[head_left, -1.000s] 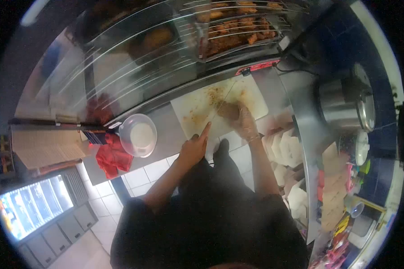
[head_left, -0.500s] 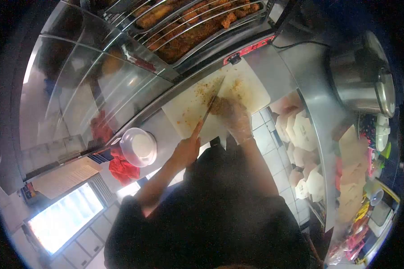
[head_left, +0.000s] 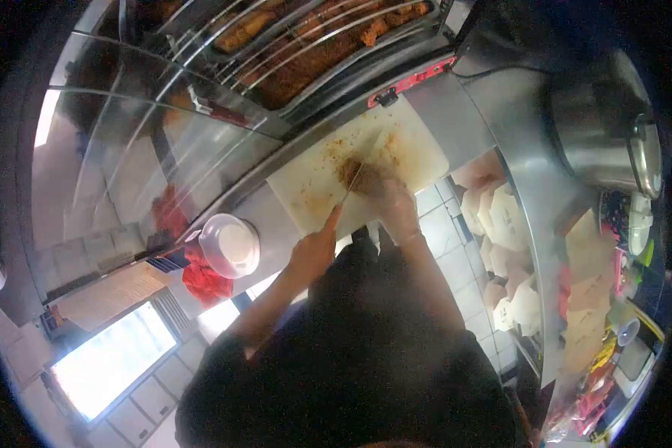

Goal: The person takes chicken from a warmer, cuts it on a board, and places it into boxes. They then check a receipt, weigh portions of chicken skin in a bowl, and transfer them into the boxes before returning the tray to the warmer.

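Observation:
My left hand point(head_left: 313, 254) is wrapped round the handle of a kitchen knife point(head_left: 358, 173). The blade, somewhat blurred, lies across a brown, crusted piece of food point(head_left: 349, 172), perhaps fried meat, on a white cutting board point(head_left: 295, 183). From the other side my right hand point(head_left: 396, 209), in what looks like a clear glove, holds the food close beside the blade. Its fingertips are partly blurred. Brown crumbs point(head_left: 390, 140) are scattered over the board.
Beyond the board stands a glass-and-metal case with fried pieces point(head_left: 299, 71) on racks. A clear plastic bowl point(head_left: 231, 246) and a red cloth point(head_left: 205, 276) are at left. Paper boxes point(head_left: 504, 216) sit at right, below a large metal pot point(head_left: 601, 131).
The knife has shifted across the food, and a brown portion now shows on the blade's left side. Both hands have moved only slightly.

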Action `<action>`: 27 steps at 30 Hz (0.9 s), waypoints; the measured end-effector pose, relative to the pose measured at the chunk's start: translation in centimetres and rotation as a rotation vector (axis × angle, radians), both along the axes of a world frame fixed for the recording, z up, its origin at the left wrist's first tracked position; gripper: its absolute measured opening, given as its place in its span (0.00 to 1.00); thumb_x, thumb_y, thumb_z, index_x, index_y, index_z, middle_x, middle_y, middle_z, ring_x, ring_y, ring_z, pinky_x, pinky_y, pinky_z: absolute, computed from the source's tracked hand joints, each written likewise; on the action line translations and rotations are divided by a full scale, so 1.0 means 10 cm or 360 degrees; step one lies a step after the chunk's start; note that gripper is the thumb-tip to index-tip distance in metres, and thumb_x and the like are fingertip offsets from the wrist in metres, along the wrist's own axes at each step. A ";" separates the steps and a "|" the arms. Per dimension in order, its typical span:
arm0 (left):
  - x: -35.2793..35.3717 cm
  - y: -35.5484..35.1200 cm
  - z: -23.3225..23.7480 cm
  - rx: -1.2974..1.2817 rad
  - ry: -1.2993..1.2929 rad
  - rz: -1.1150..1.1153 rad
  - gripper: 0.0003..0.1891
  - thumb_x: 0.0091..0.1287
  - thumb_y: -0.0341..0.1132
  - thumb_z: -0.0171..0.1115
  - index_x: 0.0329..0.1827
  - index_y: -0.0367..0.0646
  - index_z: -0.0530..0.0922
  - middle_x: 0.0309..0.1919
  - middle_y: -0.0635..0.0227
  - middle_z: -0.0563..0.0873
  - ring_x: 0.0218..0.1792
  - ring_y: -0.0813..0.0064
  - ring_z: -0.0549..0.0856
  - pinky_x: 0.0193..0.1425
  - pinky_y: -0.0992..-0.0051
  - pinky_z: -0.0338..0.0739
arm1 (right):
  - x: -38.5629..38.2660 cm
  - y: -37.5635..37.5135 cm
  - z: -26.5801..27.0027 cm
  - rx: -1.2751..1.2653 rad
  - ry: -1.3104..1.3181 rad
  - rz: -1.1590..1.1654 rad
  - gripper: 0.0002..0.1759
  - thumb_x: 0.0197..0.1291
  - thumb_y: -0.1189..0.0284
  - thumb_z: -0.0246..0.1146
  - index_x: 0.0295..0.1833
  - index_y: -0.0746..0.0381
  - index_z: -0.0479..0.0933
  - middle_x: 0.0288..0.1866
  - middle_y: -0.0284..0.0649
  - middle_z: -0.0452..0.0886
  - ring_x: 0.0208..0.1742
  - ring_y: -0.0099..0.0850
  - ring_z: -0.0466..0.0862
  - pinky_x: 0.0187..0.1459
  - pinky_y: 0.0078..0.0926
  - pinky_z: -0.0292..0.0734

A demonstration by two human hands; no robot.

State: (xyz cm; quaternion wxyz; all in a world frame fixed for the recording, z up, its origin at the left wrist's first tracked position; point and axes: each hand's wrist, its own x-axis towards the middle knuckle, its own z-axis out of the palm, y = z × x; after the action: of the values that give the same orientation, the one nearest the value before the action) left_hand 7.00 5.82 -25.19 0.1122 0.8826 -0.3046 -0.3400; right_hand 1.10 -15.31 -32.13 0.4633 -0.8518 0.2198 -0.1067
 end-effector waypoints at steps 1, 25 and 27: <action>-0.04 -0.03 -0.14 0.0010 0.0019 0.0004 0.35 0.75 0.36 0.51 0.83 0.58 0.47 0.24 0.46 0.84 0.26 0.42 0.86 0.33 0.47 0.81 | -0.05 0.00 0.01 -0.0138 -0.0041 0.0039 0.37 0.53 0.74 0.73 0.69 0.63 0.67 0.63 0.56 0.78 0.64 0.56 0.77 0.64 0.44 0.74; -0.08 -1.08 -0.92 -0.0714 -0.0206 -0.0471 0.38 0.73 0.31 0.52 0.83 0.52 0.45 0.34 0.39 0.84 0.36 0.39 0.84 0.42 0.47 0.78 | 0.06 -0.46 0.32 -0.0183 -0.0408 -0.0227 0.30 0.66 0.61 0.64 0.69 0.61 0.68 0.60 0.50 0.82 0.55 0.48 0.84 0.56 0.41 0.79; -0.16 -1.28 -0.94 -0.0719 -0.0248 -0.0655 0.37 0.73 0.31 0.52 0.83 0.51 0.45 0.35 0.39 0.83 0.37 0.39 0.84 0.43 0.47 0.78 | 0.09 -0.45 0.39 -0.0197 -0.0433 -0.0316 0.30 0.66 0.61 0.64 0.69 0.61 0.68 0.59 0.50 0.82 0.56 0.47 0.84 0.57 0.40 0.79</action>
State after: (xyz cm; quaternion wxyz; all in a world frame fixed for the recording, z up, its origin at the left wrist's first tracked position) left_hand 5.36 -7.02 -34.58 0.2106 0.7785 -0.5525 -0.2106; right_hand 2.00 -19.80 -28.19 0.4227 -0.8305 0.2311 -0.2796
